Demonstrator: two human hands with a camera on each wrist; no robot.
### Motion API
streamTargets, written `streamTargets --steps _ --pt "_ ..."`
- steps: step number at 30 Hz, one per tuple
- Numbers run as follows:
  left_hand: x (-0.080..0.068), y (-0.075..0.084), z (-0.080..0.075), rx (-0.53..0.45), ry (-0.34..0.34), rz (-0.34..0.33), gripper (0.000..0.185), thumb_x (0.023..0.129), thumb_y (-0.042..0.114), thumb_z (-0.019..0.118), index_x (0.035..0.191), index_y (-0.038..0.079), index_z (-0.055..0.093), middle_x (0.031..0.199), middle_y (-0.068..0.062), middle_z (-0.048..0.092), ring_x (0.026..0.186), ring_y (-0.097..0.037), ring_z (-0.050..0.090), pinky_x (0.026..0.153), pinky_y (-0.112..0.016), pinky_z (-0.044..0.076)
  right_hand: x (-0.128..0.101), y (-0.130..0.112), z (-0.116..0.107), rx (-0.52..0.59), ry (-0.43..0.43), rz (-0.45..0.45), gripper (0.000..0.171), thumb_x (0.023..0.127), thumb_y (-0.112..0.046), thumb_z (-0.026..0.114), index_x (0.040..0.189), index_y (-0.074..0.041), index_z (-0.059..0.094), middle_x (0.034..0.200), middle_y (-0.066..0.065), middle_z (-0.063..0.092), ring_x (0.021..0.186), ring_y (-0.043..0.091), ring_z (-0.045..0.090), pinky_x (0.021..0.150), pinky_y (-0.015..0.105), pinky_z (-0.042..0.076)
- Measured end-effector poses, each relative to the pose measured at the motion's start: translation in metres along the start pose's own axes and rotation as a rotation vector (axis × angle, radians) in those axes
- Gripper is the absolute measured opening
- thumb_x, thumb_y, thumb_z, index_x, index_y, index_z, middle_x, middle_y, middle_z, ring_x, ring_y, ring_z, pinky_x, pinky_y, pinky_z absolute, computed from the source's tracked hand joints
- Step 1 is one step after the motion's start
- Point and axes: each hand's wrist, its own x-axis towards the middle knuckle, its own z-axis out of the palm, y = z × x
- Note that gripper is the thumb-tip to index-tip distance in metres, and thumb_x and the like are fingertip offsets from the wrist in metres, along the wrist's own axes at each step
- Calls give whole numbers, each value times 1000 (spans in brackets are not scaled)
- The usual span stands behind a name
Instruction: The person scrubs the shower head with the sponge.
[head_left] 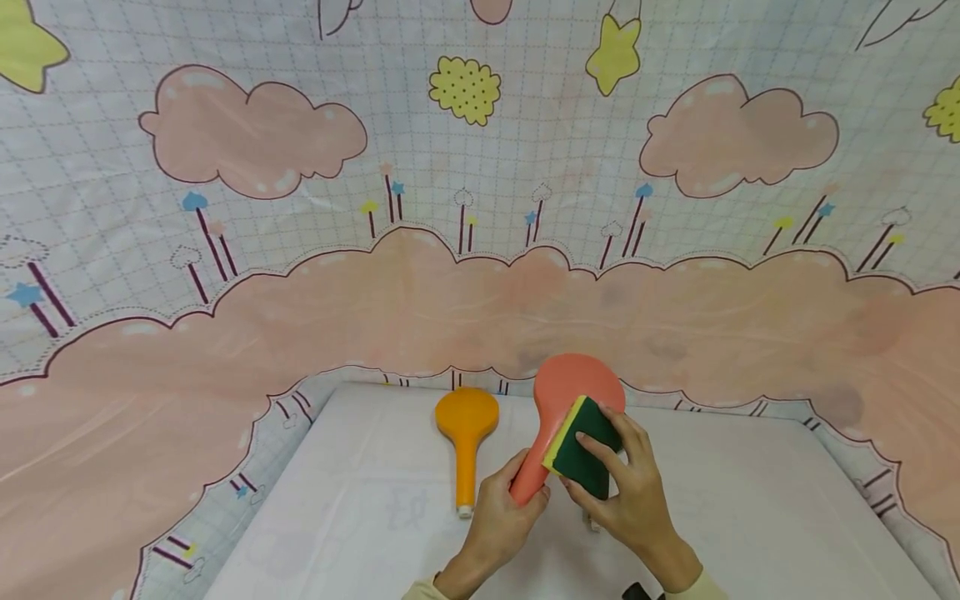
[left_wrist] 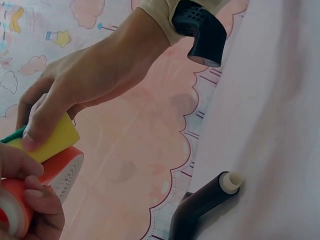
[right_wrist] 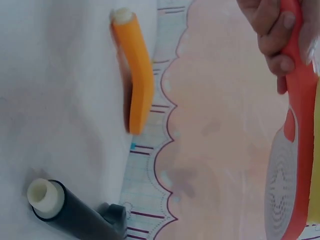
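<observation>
You stood at a white counter (head_left: 360,517) backed by a pink cloud-print curtain (head_left: 450,308), and on the counter an orange shower head (head_left: 466,433) lay flat, well apart from your hands. The thing you worked on, a red shower head (head_left: 573,400), was held up off the counter, tilted with its round head away from you. Your left hand (head_left: 501,517) had its fingers clamped round the handle, and your right hand (head_left: 626,483) had its fingers curled over a green-and-yellow sponge (head_left: 581,446), pressing it against the back of the head. To scrub well, I judge you needed to keep the left grip low and firm so the head did not twist, lay the sponge flat instead of on its edge, and carry the strokes out to the rim. The head view showed only the smooth back of the red one; the right wrist view showed its perforated spray face (right_wrist: 280,190), turned away from the sponge and untouched by it. That same view also caught a black shower head (right_wrist: 70,215) with a white end lying on the counter near the orange one, almost hidden behind your right hand from above. The left wrist view showed your right thumb (left_wrist: 35,135) pinching the sponge's yellow layer, and the dark strap (left_wrist: 202,30) on that wrist.
</observation>
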Motion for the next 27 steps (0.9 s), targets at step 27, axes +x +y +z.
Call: streamTargets --steps 27 --pt "-3 4 -11 -245 -116 -65 44 100 28 57 135 4 51 85 -15 59 55 -5 52 52 -17 51 4 6 -6 -20 34 48 56 89 -60 59 114 -13 71 142 22 50 124 36 45 110 9 25"
